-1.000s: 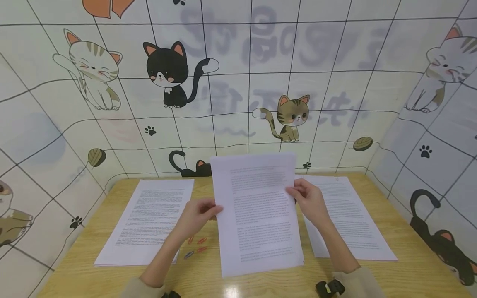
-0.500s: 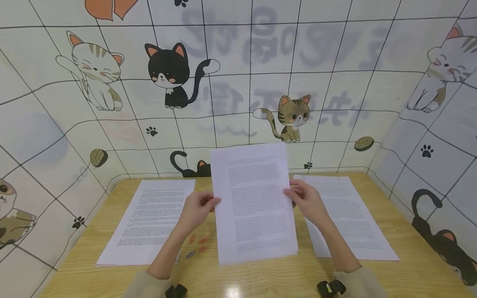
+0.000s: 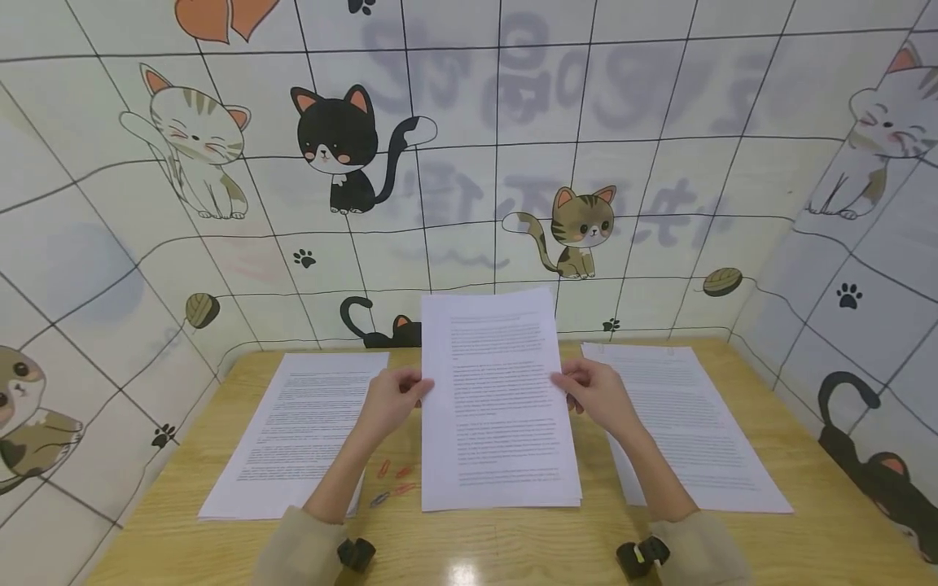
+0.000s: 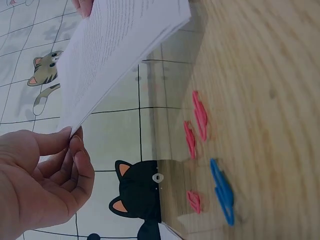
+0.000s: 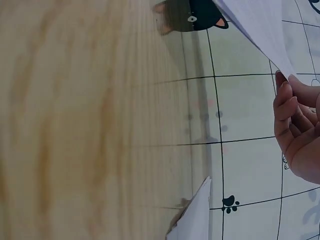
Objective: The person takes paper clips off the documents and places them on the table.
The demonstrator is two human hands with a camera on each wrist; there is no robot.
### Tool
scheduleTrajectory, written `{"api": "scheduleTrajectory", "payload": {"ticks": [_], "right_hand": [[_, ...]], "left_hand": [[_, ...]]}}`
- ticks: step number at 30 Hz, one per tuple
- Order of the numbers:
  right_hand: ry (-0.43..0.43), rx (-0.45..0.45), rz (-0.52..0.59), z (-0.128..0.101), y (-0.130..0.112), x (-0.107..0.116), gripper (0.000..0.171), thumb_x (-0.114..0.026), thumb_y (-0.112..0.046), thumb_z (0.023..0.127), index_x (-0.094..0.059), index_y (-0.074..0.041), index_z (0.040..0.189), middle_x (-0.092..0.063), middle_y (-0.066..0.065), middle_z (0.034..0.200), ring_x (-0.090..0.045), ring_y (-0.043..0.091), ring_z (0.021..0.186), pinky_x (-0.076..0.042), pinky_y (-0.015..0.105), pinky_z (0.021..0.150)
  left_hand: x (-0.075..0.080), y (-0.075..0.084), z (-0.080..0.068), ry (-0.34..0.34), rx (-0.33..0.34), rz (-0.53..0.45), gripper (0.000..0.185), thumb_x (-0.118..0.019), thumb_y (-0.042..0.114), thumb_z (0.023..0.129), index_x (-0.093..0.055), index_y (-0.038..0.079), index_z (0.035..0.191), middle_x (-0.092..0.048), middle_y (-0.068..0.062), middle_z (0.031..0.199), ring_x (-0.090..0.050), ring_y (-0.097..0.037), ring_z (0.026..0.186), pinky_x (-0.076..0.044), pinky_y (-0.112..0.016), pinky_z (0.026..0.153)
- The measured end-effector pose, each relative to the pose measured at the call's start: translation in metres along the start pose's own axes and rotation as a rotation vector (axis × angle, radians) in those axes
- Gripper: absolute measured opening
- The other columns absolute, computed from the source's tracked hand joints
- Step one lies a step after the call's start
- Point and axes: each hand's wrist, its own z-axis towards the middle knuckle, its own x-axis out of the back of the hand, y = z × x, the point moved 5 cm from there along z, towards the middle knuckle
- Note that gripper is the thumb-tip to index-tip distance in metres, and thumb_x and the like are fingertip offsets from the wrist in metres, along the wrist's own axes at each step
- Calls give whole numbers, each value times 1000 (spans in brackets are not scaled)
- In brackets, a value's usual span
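Several printed sheets of paper (image 3: 498,407), stacked together, are held up over the table's middle with the text facing me. My left hand (image 3: 394,400) pinches their left edge between thumb and fingers. On the opposite edge, my right hand (image 3: 597,395) pinches the sheets the same way. The left wrist view shows the sheets (image 4: 120,45) edge-on, with slightly fanned layers at one corner. In the right wrist view the thumb and fingers of my right hand (image 5: 297,117) meet at the paper's edge.
A printed stack (image 3: 293,431) lies on the left of the wooden table (image 3: 484,545), and another stack (image 3: 689,431) with clips at its top edge lies on the right. Red paper clips (image 4: 200,115) and a blue paper clip (image 4: 222,192) lie near my left forearm. Cat-patterned walls surround the table.
The held sheets have gone from tilted to nearly straight, their lower edge now level and a little higher than a second ago. Both hands keep their pinch on the edges.
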Motion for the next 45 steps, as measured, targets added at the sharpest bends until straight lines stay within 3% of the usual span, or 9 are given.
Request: {"api": "scheduleTrajectory", "payload": {"ticks": [11, 28, 36, 45], "right_hand": [[-98, -70, -50, 19, 14, -11, 19, -70, -13, 96, -67, 5, 97, -63, 4, 61, -57, 16, 50, -50, 27, 50], [-259, -234, -88, 31, 35, -34, 15, -63, 2, 96, -63, 15, 102, -64, 12, 71, -62, 14, 53, -54, 25, 53], [-282, -288, -140, 32, 44, -38, 11, -65, 0, 95, -68, 10, 94, -65, 11, 68, -61, 13, 54, -53, 22, 53], [-259, -336, -171, 29, 46, -37, 12, -68, -3, 94, -68, 9, 96, -66, 8, 68, -63, 12, 55, -54, 23, 55]], "left_hand": [[-6, -15, 14, -38, 69, 89, 17, -72, 18, 95, -75, 2, 97, -66, -1, 73, -63, -22, 70, -45, -27, 59], [-20, -28, 33, -132, 81, 168, 14, -73, 9, 91, -72, -3, 85, -65, -6, 69, -58, -17, 62, -42, -24, 55], [-22, -34, 35, -180, 69, 216, 12, -75, 2, 85, -72, -2, 75, -62, -1, 59, -54, -12, 56, -39, -22, 55], [-24, -37, 29, -254, 156, 200, 10, -73, 2, 88, -73, -4, 80, -65, -5, 65, -58, -14, 59, -42, -22, 55]]}}
